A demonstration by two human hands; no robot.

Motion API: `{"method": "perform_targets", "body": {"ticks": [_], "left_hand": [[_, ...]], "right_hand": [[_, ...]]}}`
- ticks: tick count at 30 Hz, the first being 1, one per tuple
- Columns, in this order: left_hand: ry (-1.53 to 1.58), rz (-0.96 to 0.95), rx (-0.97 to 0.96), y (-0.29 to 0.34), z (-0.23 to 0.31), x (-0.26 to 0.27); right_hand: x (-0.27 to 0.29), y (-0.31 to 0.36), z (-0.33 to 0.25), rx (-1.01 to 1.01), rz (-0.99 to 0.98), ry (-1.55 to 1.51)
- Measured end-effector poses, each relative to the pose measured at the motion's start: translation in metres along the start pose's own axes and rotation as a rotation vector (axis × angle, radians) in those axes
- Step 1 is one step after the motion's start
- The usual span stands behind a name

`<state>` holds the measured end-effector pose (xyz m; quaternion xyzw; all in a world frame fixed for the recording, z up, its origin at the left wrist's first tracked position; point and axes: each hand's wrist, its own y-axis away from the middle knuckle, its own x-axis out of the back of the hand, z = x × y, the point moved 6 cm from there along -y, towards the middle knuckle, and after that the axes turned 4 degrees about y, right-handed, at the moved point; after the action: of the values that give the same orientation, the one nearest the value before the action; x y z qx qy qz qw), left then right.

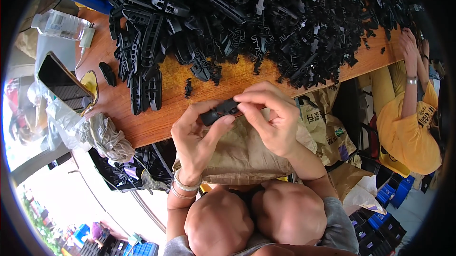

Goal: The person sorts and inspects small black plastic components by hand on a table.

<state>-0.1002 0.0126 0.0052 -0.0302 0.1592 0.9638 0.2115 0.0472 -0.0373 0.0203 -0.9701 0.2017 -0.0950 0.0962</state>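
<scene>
both hands [195,137] [275,123] on black part [227,107]

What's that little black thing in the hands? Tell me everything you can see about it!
The black piece is small, longish and looks like plastic, with an uneven, bumpy outline. It is held at a slant, its right end higher in the picture. The left hand grips its left part, and the right hand pinches its right end. Fingers hide some of it, so its finer details aren't clear.
</scene>
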Motion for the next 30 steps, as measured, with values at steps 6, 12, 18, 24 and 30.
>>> {"method": "perform_targets", "body": {"ticks": [6, 12, 18, 24, 30], "left_hand": [[0.283, -0.105, 0.091, -0.006, -0.002, -0.010], [0.026, -0.120, -0.025, -0.005, -0.003, -0.001], [0.105, -0.111, 0.024, -0.004, -0.002, -0.001], [0.091, -0.030, 0.056, -0.006, -0.004, 0.000], [0.099, -0.098, 0.004, 0.001, -0.003, 0.001]], "right_hand": [[0.002, 0.007, 0.011, -0.163, 0.113, -0.178], [0.004, -0.003, -0.007, 0.054, -0.016, -0.032], [0.002, -0.001, 0.001, 0.034, -0.085, 0.058], [-0.002, 0.004, -0.009, 0.386, -0.059, 0.437], [-0.003, 0.011, 0.008, -0.126, -0.205, 0.135]]}}
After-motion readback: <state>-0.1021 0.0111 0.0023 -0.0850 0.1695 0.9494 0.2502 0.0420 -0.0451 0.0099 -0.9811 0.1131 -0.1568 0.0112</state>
